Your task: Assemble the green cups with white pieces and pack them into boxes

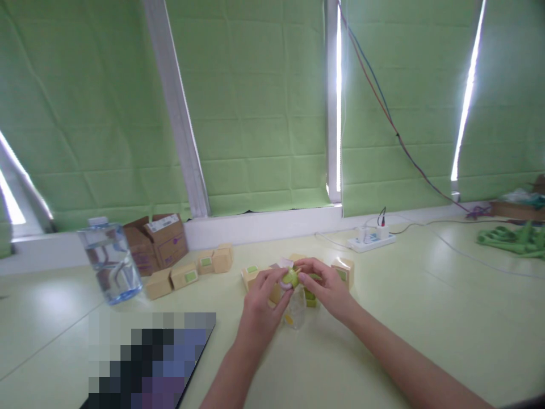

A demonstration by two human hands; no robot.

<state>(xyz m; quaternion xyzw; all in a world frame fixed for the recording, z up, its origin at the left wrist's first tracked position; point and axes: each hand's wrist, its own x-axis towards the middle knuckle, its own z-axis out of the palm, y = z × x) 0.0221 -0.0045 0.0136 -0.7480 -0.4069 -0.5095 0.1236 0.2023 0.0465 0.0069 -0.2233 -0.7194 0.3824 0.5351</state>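
Note:
Both my hands meet over the middle of the pale table (426, 318). My left hand (260, 304) pinches a small round green and white item (290, 278) between thumb and fingers. My right hand (326, 284) closes on the same item from the right side. A small clear plastic piece (295, 311) hangs or lies just below the hands. Small tan boxes with green labels (251, 275) lie right behind the hands, one more box (344, 270) to the right.
A clear water bottle (111, 262) stands at the left. Open brown cartons (159, 241) and more small tan boxes (187, 274) sit behind it. A white power strip (370, 241) with cables lies at the window sill. Green items (511, 238) lie far right. A blurred dark patch (149, 363) covers the lower left.

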